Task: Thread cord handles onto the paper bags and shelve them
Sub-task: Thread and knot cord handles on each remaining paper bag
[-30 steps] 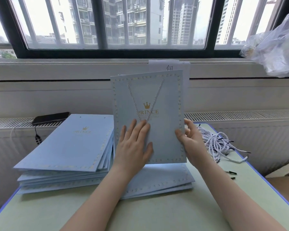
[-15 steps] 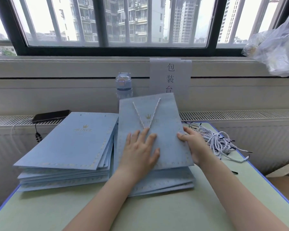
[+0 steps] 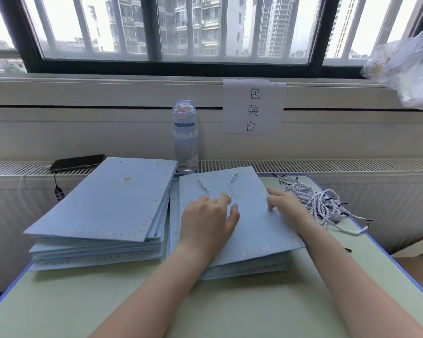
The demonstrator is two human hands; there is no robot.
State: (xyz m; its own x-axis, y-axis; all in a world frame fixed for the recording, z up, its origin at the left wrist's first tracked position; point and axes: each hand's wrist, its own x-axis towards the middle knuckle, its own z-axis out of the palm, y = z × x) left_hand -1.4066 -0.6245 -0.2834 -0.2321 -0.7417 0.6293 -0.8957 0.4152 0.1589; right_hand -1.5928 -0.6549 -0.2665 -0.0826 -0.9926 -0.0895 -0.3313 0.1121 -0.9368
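The flat light-blue paper bag with a gold dotted border (image 3: 254,230) lies on top of the right pile of such bags, on the pale green worktop (image 3: 95,303). It is turned a little, so its near right corner stands out over the bags below. The left hand (image 3: 206,220) rests on it with the grip apart, fingertips on the lower end of the white-and-blue twisted cord handle (image 3: 233,181). The right hand (image 3: 282,203) presses its fingertips at the right edge of the bag, grip also apart; its thumb I cannot see.

The cord seems to me the first danger. If the left hand slides while the loop is under the fingers, it may drag the cord through the holes; whether the ends are knotted I cannot tell. The skewed bag may also slip from the pile when released. The right forearm is just beside the heap of loose twisted cords (image 3: 320,203), so a careless sweep could push some over the right edge.
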